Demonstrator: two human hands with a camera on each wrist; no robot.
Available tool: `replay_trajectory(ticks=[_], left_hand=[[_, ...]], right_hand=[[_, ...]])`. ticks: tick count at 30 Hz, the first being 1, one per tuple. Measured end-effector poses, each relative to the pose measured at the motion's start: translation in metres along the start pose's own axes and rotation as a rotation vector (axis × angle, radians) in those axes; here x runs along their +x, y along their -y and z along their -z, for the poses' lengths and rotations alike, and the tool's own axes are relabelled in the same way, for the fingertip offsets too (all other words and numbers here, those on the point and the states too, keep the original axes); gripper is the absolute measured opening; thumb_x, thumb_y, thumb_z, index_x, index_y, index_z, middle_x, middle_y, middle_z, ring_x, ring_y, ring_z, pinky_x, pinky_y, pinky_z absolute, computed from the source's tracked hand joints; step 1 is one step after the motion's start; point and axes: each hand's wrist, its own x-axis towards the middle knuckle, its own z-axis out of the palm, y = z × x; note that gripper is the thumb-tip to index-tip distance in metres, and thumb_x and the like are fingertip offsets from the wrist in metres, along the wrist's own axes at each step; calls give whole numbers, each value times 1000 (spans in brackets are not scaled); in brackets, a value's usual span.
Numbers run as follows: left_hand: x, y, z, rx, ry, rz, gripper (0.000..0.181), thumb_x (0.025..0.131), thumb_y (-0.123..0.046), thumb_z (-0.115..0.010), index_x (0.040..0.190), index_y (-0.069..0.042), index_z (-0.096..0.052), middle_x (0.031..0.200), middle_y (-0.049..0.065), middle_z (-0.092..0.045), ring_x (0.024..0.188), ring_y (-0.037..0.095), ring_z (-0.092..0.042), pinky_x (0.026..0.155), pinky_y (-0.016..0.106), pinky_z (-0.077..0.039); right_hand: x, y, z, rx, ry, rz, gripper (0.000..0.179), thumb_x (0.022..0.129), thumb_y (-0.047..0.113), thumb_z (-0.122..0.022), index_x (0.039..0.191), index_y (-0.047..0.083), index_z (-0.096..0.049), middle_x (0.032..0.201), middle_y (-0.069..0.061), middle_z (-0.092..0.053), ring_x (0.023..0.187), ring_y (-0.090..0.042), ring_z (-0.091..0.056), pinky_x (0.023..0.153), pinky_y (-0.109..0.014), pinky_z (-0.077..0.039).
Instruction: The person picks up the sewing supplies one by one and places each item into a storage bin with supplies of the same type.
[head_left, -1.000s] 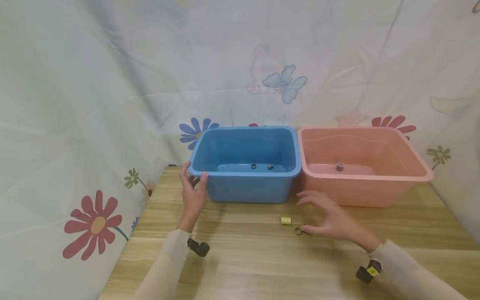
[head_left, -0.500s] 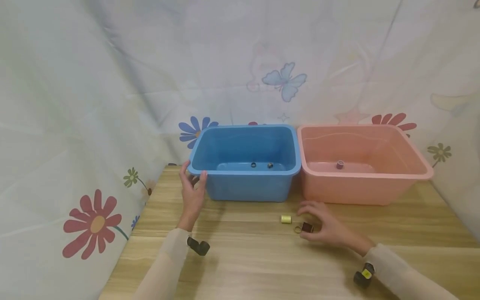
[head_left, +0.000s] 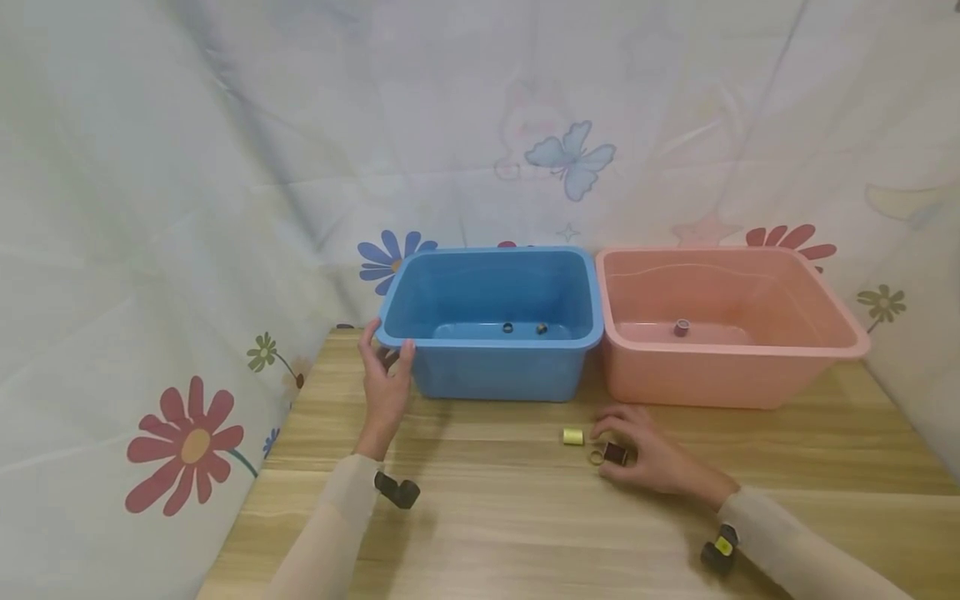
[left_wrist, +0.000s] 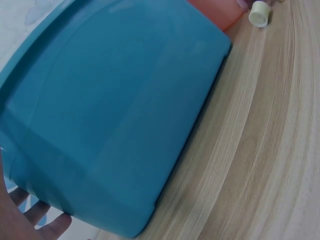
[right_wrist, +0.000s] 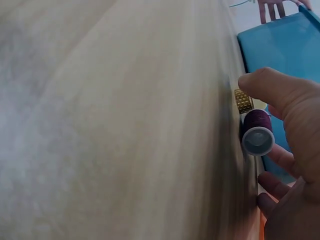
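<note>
My left hand (head_left: 386, 396) grips the left front corner of the blue bin (head_left: 498, 371), thumb on the front and fingers along the side. On the table, my right hand (head_left: 652, 454) arches over a dark purple thread spool (head_left: 616, 453) and a gold ring (head_left: 596, 457), thumb and fingertips apart around them. In the right wrist view the thumb tip lies right at the textured gold ring (right_wrist: 243, 101), with the purple spool (right_wrist: 257, 132) just below it. A yellow thread spool (head_left: 573, 437) lies left of the fingertips.
Beside the blue bin stands a pink bin (head_left: 697, 379) with a pale purple spool (head_left: 681, 327) inside. Two small rings lie in the blue bin, one dark ring (head_left: 507, 327) and another ring (head_left: 542, 328). A patterned curtain (head_left: 480, 125) hangs behind the wooden table (head_left: 487, 517).
My right hand has shifted slightly left, its fingers and thumb drawing closer together around the purple spool and ring. The purple spool has come into fuller view. My left hand stays on the blue bin.
</note>
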Motion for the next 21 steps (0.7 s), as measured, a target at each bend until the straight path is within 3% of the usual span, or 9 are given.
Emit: replay_trajectory(ticks=[6, 21], left_hand=[[0, -2, 0, 2, 4, 11, 71, 103, -33, -61, 159, -17, -20, 157, 26, -37, 133, 41, -49, 105, 58, -44], [-1, -1, 0, 2, 10, 17, 71, 103, -35, -61, 159, -18, -20, 158, 22, -36, 134, 40, -48, 106, 58, -43]], right_hand=[[1, -2, -4, -26, 2, 14, 43, 74, 17, -90, 111, 24, -70, 136, -17, -59, 126, -36, -47, 97, -54, -40], [4, 1, -7, -49, -15, 20, 31, 74, 17, -90, 97, 27, -72, 133, -16, -62, 124, -40, -48, 98, -59, -38]])
